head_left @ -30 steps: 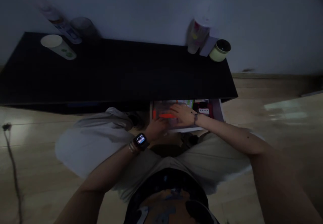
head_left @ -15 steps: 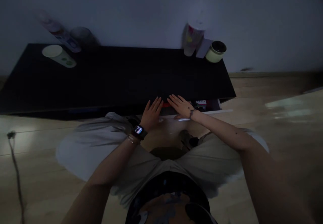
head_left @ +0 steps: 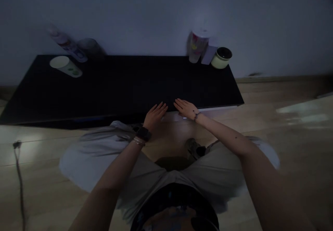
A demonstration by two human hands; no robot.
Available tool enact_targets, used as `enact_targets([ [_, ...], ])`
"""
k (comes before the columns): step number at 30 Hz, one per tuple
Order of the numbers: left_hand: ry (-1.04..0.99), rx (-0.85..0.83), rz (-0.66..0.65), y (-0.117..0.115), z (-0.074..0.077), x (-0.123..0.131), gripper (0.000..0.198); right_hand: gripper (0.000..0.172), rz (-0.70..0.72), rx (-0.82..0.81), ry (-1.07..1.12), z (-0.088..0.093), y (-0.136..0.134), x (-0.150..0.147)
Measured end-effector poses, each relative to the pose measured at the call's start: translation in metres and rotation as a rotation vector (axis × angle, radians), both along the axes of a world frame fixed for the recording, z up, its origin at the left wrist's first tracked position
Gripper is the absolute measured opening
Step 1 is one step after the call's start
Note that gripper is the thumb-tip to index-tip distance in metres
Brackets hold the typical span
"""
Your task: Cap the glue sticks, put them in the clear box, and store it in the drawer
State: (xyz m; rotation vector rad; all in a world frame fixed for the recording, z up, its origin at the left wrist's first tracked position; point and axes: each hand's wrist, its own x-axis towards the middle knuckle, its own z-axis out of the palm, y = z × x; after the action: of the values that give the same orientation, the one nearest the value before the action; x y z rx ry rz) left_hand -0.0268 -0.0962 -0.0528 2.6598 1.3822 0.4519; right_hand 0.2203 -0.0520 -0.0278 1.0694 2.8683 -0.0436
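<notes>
My left hand (head_left: 155,116) lies flat at the front edge of a low black cabinet (head_left: 140,82), fingers stretched over the edge. A dark smartwatch (head_left: 143,134) is on that wrist. My right hand (head_left: 185,108) rests flat at the same edge a little to the right, fingers extended, a thin bracelet (head_left: 197,114) at its wrist. Below both hands is the white front of a drawer (head_left: 174,117), which sits nearly flush under the cabinet top. Neither hand holds anything. The palms and their exact contact with the drawer are hidden.
On the cabinet's left stand a white paper cup (head_left: 66,66), a spray bottle (head_left: 69,47) and a dark round object (head_left: 91,49). At its right are a clear cup (head_left: 197,47), a small box (head_left: 208,54) and a pale jar (head_left: 221,58). A cable (head_left: 19,179) lies on the floor.
The drawer has slid inward under both hands, and the items inside it no longer show. The watch screen has gone dark. The view has tilted slightly.
</notes>
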Motion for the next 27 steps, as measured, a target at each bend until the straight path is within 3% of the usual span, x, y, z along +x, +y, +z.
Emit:
enact_targets([
  [5, -0.07, 0.033, 0.016, 0.007, -0.012, -0.002, 0.048, 0.048, 0.002, 0.04, 0.025, -0.005, 0.002, -0.003],
  [18, -0.121, 0.125, 0.027, 0.01, -0.028, -0.004, 0.043, 0.046, -0.004, 0.063, 0.034, -0.009, 0.001, -0.004],
  [27, -0.096, 0.085, 0.076, 0.006, -0.017, 0.005, 0.049, 0.046, -0.057, 0.071, 0.032, -0.01, 0.0, -0.008],
])
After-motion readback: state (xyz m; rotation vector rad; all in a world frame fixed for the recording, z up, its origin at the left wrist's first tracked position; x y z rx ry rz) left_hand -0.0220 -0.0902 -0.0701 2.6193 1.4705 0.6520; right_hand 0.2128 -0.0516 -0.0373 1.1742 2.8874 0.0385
